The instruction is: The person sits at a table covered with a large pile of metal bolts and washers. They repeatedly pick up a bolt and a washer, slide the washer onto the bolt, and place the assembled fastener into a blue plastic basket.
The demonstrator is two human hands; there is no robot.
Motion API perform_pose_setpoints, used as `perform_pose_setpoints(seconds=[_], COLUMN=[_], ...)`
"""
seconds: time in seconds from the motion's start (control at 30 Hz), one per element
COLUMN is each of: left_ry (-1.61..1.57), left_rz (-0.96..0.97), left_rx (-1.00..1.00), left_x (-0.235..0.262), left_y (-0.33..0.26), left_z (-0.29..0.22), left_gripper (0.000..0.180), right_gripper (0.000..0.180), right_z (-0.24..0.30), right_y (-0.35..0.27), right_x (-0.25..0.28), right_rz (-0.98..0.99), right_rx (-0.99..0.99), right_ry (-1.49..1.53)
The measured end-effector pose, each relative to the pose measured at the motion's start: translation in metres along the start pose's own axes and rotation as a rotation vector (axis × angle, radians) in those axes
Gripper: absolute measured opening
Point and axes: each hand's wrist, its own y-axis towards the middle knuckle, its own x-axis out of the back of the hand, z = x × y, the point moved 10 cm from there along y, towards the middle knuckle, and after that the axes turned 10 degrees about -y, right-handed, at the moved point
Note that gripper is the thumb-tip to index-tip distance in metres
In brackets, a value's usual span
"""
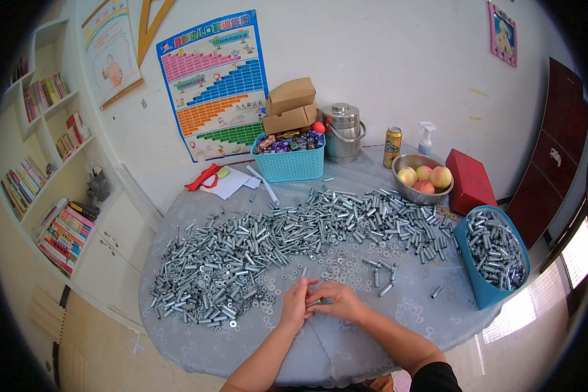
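Observation:
Near the front of the table, my left hand [294, 304] is closed around a small silver metal sleeve [304, 272], whose end pokes up past the fingers. My right hand [337, 301] meets it from the right with thumb and fingers pinched together; whatever is between them is hidden. Beyond both hands spreads a long heap of silver metal sleeves [268, 235], reaching from the left side across to the right. Loose flat washers [353, 264] lie scattered along its near edge. Several assembled pieces [387, 287] rest apart, to the right of my hands.
A blue bin [473, 274] full of metal pieces stands at the right edge. Behind the heap are a turquoise basket [291, 166] of wrapped sweets, a steel canister [343, 134], a yellow can [392, 147], a fruit bowl [408, 189], a red box [469, 179] and white papers [232, 184].

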Motion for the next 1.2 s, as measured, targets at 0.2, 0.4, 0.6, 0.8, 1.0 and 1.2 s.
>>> perform_pose_setpoints(seconds=[0.2,0.4,0.6,0.8,1.0,1.2], left_ry=[0.058,-0.016,-0.102,-0.065,-0.147,-0.179], left_rz=[-0.026,-0.096,0.007,0.065,-0.041,-0.041], left_rx=[-0.048,-0.056,-0.130,-0.252,-0.289,-0.285], left_x=[0.000,0.016,0.008,0.001,0.021,0.022], left_y=[0.001,0.004,0.006,0.005,0.007,0.008], left_z=[0.002,-0.001,-0.006,-0.022,-0.030,-0.030], left_gripper=[0.044,0.041,0.024,0.016,0.018,0.018], right_gripper=[0.025,0.021,0.019,0.017,0.012,0.017], right_z=[0.018,-0.019,-0.025,-0.057,-0.028,-0.028], right_y=[0.002,-0.005,-0.006,-0.015,-0.004,-0.004], right_x=[0.000,-0.007,0.013,0.037,0.058,0.034], right_rz=[-0.083,-0.033,-0.096,-0.287,-0.245,-0.091], right_rx=[0.123,-0.310,-0.313,-0.470,-0.194,-0.022], right_ry=[-0.124,0.284,0.109,0.330,-0.391,-0.645])
